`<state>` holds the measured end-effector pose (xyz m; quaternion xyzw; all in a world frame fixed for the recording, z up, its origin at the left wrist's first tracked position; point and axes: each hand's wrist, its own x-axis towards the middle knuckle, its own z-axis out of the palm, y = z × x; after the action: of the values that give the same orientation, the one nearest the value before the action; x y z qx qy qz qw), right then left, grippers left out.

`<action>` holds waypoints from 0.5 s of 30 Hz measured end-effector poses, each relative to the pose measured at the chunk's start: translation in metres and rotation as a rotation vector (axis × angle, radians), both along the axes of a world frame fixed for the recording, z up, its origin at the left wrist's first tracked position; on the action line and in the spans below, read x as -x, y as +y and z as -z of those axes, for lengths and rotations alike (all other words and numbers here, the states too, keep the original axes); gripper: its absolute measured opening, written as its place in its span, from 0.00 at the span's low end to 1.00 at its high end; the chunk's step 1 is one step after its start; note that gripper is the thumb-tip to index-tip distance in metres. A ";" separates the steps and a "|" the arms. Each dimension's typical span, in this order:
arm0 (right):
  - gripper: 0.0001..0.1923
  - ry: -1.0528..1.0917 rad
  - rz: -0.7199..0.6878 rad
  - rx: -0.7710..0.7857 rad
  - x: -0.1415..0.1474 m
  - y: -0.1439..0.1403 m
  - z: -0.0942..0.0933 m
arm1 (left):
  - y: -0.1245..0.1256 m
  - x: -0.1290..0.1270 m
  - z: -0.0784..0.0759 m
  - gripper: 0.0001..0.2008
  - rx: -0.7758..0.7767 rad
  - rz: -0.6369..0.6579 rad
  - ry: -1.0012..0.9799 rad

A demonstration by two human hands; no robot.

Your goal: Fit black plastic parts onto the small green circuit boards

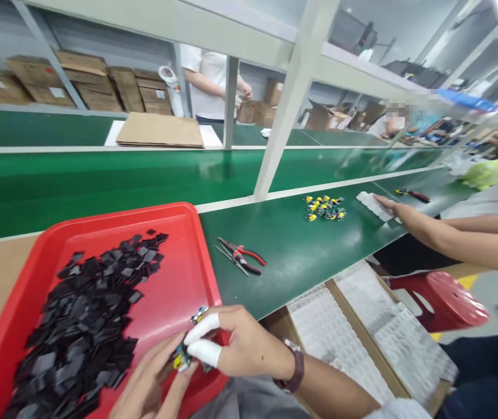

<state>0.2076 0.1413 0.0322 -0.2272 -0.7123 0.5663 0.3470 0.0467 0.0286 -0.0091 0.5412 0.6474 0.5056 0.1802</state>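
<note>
Both my hands meet over the front edge of a red tray. My right hand, with white finger cots on two fingers and a watch on the wrist, pinches a small yellow and green electronic part. My left hand grips the same part from below. A second small part shows just above my right fingers. A heap of several black square pads fills the tray's left half.
Red-handled pliers lie on the green bench, and a pile of small yellow parts sits further right. A co-worker's hand touches white pieces there. A box of white trays stands below, next to a red stool.
</note>
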 end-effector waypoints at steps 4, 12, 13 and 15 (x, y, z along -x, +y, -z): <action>0.06 -0.061 0.017 -0.014 -0.007 -0.010 -0.006 | -0.009 -0.012 -0.006 0.16 -0.037 0.012 0.020; 0.10 -0.252 -0.009 -0.180 -0.013 -0.020 -0.012 | -0.019 -0.027 -0.010 0.26 -0.096 0.036 0.123; 0.10 -0.252 -0.005 -0.193 -0.012 -0.020 -0.009 | -0.019 -0.028 -0.010 0.27 -0.109 0.035 0.131; 0.10 -0.196 -0.004 -0.092 -0.010 -0.019 -0.001 | -0.017 -0.028 -0.011 0.28 -0.124 0.016 0.134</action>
<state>0.2179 0.1220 0.0328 -0.2639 -0.7686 0.5086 0.2846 0.0751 0.0112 0.0016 0.5888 0.6211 0.5061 0.1066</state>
